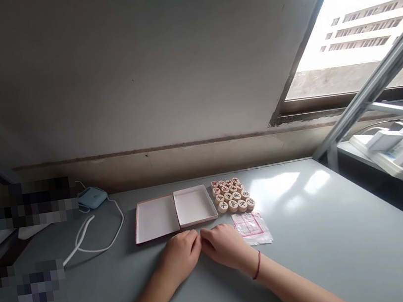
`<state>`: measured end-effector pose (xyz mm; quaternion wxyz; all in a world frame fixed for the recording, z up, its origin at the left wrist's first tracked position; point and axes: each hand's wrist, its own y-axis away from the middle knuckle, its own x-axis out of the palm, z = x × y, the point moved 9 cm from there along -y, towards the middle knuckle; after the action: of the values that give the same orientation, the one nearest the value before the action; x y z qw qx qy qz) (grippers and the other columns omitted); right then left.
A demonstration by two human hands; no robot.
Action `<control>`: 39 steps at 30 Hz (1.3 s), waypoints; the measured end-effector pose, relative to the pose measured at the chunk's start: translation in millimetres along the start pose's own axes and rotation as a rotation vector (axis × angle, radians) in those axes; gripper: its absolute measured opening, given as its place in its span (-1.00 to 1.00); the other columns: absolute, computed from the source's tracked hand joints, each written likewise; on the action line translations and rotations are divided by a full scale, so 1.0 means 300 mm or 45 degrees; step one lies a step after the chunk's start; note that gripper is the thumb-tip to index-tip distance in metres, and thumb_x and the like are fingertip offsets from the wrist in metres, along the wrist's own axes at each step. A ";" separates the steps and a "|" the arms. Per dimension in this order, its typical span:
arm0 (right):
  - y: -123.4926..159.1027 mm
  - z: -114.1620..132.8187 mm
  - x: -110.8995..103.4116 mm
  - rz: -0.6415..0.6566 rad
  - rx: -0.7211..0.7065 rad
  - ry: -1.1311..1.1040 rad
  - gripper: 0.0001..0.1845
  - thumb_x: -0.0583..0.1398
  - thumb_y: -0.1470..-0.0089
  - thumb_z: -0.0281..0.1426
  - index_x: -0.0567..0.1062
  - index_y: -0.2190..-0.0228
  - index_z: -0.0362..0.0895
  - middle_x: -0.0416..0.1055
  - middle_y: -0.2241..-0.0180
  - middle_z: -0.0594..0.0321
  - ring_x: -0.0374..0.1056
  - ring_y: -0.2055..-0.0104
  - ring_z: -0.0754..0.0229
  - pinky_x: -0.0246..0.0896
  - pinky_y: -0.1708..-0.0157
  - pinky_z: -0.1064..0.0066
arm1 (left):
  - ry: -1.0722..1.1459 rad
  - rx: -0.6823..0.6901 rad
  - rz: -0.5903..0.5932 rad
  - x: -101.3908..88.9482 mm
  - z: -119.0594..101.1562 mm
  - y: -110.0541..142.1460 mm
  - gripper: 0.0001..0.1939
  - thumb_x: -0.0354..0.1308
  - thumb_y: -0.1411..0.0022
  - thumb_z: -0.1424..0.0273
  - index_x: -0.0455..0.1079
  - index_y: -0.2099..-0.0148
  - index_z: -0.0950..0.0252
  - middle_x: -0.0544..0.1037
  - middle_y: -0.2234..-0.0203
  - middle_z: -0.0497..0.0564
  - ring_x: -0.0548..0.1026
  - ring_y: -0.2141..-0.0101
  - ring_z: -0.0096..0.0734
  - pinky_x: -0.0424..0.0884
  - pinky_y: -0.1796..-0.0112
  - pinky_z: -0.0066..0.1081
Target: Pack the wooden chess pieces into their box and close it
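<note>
Here, left hand (184, 252) and right hand (220, 244) — both curled closed — rest near two shallow trays (194, 205).

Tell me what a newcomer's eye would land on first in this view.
Probably the bright window at the upper right, then the round pieces with red and black characters, packed in a block on the desk beyond the right hand. Next might come two shallow, pale-lined trays, side by side left of the pieces, and the red cord on the right wrist.
</note>
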<state>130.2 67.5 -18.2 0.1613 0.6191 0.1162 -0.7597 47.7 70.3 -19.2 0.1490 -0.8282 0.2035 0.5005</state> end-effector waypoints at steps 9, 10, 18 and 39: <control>-0.002 0.002 0.001 0.020 -0.010 0.000 -0.74 0.01 -0.14 -0.35 0.37 0.52 -0.15 0.40 0.61 0.23 0.16 0.63 0.34 -0.39 0.55 0.38 | -0.026 0.006 0.000 0.003 -0.002 0.000 -0.68 -0.22 -0.31 0.42 0.14 0.50 0.25 0.41 0.57 -0.03 0.39 0.50 -0.39 0.11 0.48 -0.41; -0.002 0.003 0.000 0.021 -0.009 -0.002 -0.74 0.01 -0.14 -0.35 0.37 0.52 -0.15 0.39 0.61 0.24 0.16 0.63 0.34 -0.39 0.55 0.38 | -0.025 0.006 -0.001 0.001 -0.003 0.000 -0.68 -0.22 -0.31 0.42 0.15 0.51 0.25 0.41 0.57 -0.03 0.39 0.50 -0.39 0.11 0.48 -0.41; 0.002 0.004 -0.005 0.027 -0.014 -0.002 -0.73 0.00 -0.15 -0.35 0.36 0.51 -0.15 0.39 0.61 0.24 0.17 0.62 0.33 -0.38 0.55 0.37 | -0.043 0.016 0.013 -0.005 -0.011 -0.002 -0.68 -0.21 -0.30 0.43 0.16 0.50 0.25 0.43 0.56 -0.02 0.40 0.50 -0.38 0.14 0.47 -0.41; 0.071 -0.141 -0.118 0.146 0.198 -0.193 -0.76 0.13 -0.07 -0.23 0.49 0.48 -0.11 0.45 0.53 0.24 0.31 0.49 0.26 -0.14 0.53 0.48 | -0.044 0.021 0.031 -0.012 -0.020 0.003 -0.66 -0.19 -0.33 0.39 0.24 0.48 0.26 0.40 0.56 -0.05 0.38 0.50 -0.41 0.14 0.46 -0.43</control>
<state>183.1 67.5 8.0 0.1642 0.5760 0.0088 -0.8007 50.4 67.4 -13.3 0.1531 -0.8155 0.2150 0.5151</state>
